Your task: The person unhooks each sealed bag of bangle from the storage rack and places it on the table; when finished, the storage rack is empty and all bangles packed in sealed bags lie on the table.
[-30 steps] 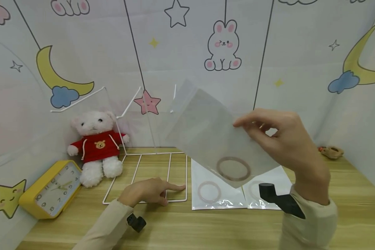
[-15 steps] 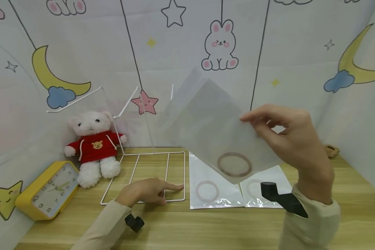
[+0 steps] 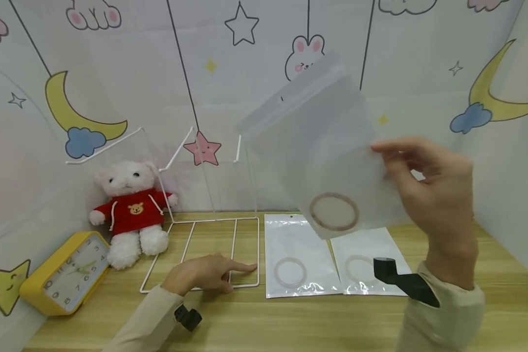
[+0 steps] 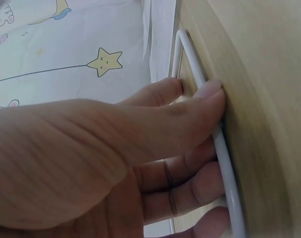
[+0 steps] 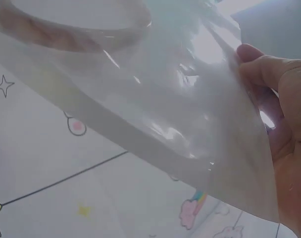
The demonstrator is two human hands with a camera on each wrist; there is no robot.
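My right hand [image 3: 435,181] pinches the right edge of a translucent zip bag [image 3: 308,142] between thumb and fingertips, above the table. A brownish-pink bangle [image 3: 334,211] shows in the bag's lower corner; the right wrist view has that bangle [image 5: 71,37] at upper left, and the bag held at its edge by the fingers [image 5: 264,69]. My left hand [image 3: 202,274] is at the front of a white wire rack [image 3: 258,252], index finger stretched toward its right bar. In the left wrist view, the thumb and curled fingers hold the rack's front bar [image 4: 227,178].
Two white bags [image 3: 299,234], each with a pale bangle inside, lie side by side right of the rack, beneath the raised bag. Left stand a yellow clock [image 3: 66,274] and a plush bear [image 3: 136,210] in red. A printed curtain [image 3: 158,49] hangs behind.
The right hand has risen and shifted right with the bag, whose zip strip now shows at upper left. My left hand stays on the rack. The head view has shifted slightly.
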